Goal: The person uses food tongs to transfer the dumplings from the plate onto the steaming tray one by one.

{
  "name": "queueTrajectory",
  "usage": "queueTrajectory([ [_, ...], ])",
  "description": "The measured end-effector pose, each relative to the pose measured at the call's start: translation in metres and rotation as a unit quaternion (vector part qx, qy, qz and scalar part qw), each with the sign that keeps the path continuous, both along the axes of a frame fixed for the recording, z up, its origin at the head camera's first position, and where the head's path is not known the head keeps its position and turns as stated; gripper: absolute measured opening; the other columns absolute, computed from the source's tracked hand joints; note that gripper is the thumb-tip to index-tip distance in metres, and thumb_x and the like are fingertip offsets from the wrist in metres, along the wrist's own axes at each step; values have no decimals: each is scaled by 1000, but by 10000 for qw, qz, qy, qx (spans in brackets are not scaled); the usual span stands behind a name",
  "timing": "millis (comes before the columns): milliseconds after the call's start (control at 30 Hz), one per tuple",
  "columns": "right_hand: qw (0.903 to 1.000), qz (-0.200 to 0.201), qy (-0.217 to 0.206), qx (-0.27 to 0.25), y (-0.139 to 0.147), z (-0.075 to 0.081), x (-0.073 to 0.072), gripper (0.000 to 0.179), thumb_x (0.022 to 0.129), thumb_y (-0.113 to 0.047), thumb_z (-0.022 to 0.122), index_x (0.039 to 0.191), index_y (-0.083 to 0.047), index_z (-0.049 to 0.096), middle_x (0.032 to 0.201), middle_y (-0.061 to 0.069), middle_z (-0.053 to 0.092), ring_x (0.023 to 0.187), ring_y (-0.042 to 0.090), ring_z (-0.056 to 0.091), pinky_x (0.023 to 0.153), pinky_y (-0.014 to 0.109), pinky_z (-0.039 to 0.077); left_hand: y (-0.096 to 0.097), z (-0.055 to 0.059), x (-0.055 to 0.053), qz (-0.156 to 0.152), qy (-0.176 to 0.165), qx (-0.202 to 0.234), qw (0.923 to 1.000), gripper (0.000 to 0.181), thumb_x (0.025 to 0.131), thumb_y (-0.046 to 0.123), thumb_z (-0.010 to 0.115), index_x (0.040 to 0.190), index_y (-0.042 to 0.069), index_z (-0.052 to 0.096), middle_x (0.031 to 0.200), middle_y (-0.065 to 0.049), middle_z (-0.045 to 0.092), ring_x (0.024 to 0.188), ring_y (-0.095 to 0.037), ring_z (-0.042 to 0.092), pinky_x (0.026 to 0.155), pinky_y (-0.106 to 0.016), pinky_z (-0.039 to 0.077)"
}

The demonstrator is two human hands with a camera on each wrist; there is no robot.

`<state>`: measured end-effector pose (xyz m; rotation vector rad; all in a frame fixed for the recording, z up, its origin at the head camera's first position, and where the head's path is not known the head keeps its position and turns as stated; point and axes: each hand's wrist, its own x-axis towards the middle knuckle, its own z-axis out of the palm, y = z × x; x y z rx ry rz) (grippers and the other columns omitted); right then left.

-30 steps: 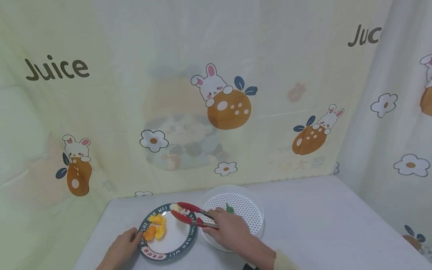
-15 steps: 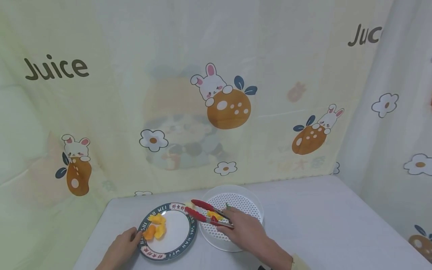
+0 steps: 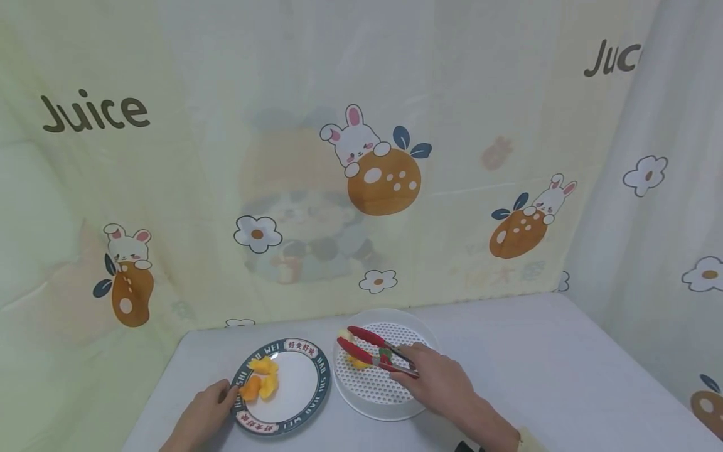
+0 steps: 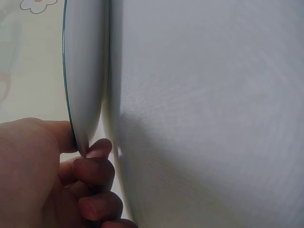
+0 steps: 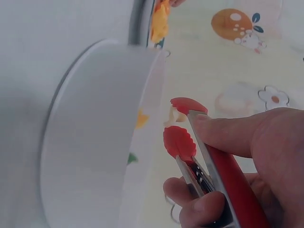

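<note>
In the head view my left hand (image 3: 204, 411) pinches the left rim of a white plate (image 3: 299, 383) with a dark patterned border. The left wrist view shows fingers curled under the rim of the plate (image 4: 85, 61). Several yellow-orange pieces (image 3: 268, 386) lie on its left side. My right hand (image 3: 440, 380) grips red-tipped metal tongs (image 3: 367, 358) above a round white perforated steamer tray (image 3: 378, 392). Between the tong tips is a pale cream piece (image 5: 176, 115). Inside the tray lie a yellow piece (image 3: 357, 362) and a red and green piece (image 3: 385, 355), partly hidden by the tongs.
The plate and tray stand side by side on a table (image 3: 508, 364) with a white cover. A printed curtain (image 3: 305, 188) hangs behind the table's back edge, and another curtain (image 3: 649, 238) hangs on the right.
My right hand has moved right, carrying the tongs and pale piece from over the plate to over the tray. My left hand and the plate have stayed put.
</note>
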<state>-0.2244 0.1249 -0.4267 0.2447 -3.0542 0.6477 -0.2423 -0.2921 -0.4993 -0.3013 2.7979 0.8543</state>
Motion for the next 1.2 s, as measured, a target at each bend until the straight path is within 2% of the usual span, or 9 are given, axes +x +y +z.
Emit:
queueTrajectory([
  [200,9998,-102,59,157,15,-5,-6,60,84,-49,76,132,-15,64,117,4,69,91,18,60,80,43,56,0,-1,-1,49,-9,12,10000,27,102,29,49,88,6,55,72,-6,51,70,-17,50,62,-31,39],
  [333,9996,-64,99,258,19,-8,-9,58,84,-47,76,130,-14,65,103,1,67,78,15,53,65,33,47,-1,-3,-2,53,-28,-12,10000,28,103,29,49,89,6,56,72,-6,51,70,-17,50,62,-31,39],
  [433,9995,-71,122,283,19,-10,-12,55,85,-45,76,129,-13,65,95,0,64,73,14,50,60,30,40,-1,-4,-2,57,-37,-2,10000,28,103,30,49,89,6,56,72,-6,51,70,-17,50,62,-31,39],
  [600,9987,-50,221,461,15,-13,-21,53,86,-43,76,126,-10,66,95,2,65,71,15,51,60,31,45,-1,-3,-2,68,-27,14,10000,28,102,29,50,89,5,56,72,-6,50,69,-18,50,62,-30,39],
  [767,9975,-62,133,696,9,-14,-29,51,85,-42,77,122,-8,68,100,5,67,73,16,53,64,34,51,-1,-5,-2,34,-8,56,10000,27,102,29,50,89,6,56,72,-5,50,69,-18,50,62,-30,39],
  [1200,9971,-107,28,754,4,-20,-37,47,85,-41,77,119,-8,69,96,4,65,72,16,52,63,34,48,-2,-6,-3,81,-23,20,10000,28,102,30,50,89,6,56,72,-5,50,69,-18,50,62,-31,39],
])
